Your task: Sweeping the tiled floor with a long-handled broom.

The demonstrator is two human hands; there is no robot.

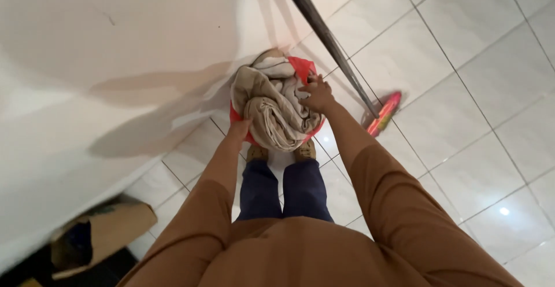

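Note:
I look straight down at my own arms in brown sleeves. Both hands hold a red basin (pixel 303 68) piled with crumpled beige cloth (pixel 270 109). My left hand (pixel 238 130) grips the basin's near left rim, partly hidden under the cloth. My right hand (pixel 317 93) grips the right rim, fingers curled over the edge. The basin hangs in front of my legs, above my two feet in tan shoes (pixel 281 151), close to a white wall (pixel 115 50).
A broom with a dark handle (pixel 329 39) and a red-pink head (pixel 384 113) leans against the wall to the right of the basin. A brown cardboard box (pixel 104 229) lies at the wall's foot, lower left. White floor tiles (pixel 462 119) spread to the right.

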